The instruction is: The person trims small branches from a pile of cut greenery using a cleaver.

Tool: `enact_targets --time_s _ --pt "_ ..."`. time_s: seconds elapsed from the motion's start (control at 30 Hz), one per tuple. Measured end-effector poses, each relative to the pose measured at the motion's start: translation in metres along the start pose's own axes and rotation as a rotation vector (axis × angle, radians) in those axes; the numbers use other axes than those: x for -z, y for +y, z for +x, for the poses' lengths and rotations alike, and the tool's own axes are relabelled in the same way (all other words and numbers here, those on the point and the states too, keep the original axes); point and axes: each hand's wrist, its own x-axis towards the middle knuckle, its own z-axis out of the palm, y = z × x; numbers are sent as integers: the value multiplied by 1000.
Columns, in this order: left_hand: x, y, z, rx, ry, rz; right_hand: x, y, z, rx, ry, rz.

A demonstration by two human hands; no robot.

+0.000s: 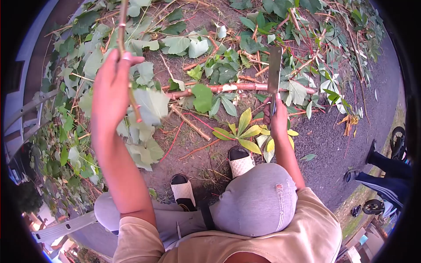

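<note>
My left hand point(112, 90) is raised at the left, its fingers closed around a cut leafy branch point(122, 33). The branch's upper stem runs up out of view, and its cut lower end point(138, 115) pokes out below the hand. On the right, my right hand point(277, 115) grips the handle of a machete point(275, 70), its broad flat blade pointing away from me. A thick reddish-brown stem point(237, 87) lies crosswise on the ground behind the blade. Close to the right hand are yellow-green leaves point(244, 127) on a red stalk.
Cut branches and large green leaves point(180, 46) cover the soil ahead and to the left. Dark asphalt point(324, 144) borders them on the right. My sandalled feet point(241, 162) are just below the leaves. Another person's legs point(381, 184) and wheels point(373, 207) appear at the far right.
</note>
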Motion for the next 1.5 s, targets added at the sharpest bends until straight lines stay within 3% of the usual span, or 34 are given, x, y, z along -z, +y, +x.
enact_targets --time_s 0.07,0.17,0.27,0.33,0.37,0.4,0.43,0.47,0.53,0.6,0.63,0.7,0.73,0.8,0.93,1.07,1.2,1.37,1.5 --pt "26 8 10 -205 216 -162 -1 -1 0 18 13 8" --pt "55 36 17 -241 329 -171 -10 -8 -5 40 22 38" --pt "19 45 30 -342 294 -102 -20 -13 -6 40 69 144" --pt "-36 35 33 -342 232 -34 -24 -12 -9 92 67 183" --pt "-65 30 31 -230 54 38 -25 -12 -11 142 70 220" --pt "-103 17 29 -287 -68 78 -25 -11 -13 125 77 271" --pt "-157 -25 31 -416 -84 178 -26 -11 -17 132 95 254" --pt "-198 -46 16 -330 -221 154 -27 -12 -21 141 112 236" --pt "-265 -111 -7 -344 -502 423 -30 -14 -30 121 131 220" --pt "-300 -159 -32 -437 -274 380 -24 -5 -33 71 99 227" --pt "-295 -155 -36 -453 -280 366 -23 -1 -36 43 101 247" --pt "-276 -145 -50 -195 -379 267 -20 15 -39 37 92 126" --pt "-273 -152 -57 -192 -376 263 -22 19 -40 22 80 82" --pt "-270 -164 -63 -303 -185 212 -27 23 -43 -91 42 46" --pt "-276 -195 -63 -219 -295 282 -29 53 -36 -84 -75 -191" --pt "-274 -183 -55 -331 -330 279 -45 52 -32 -105 -127 -327" --pt "-261 -157 -53 -144 -454 210 -60 16 -26 62 -178 -376" --pt "-255 -144 -46 -143 -532 244 -70 -41 -37 277 -217 -241" --pt "-259 -149 -48 -121 -511 270 -60 -2 -20 403 -224 -306"
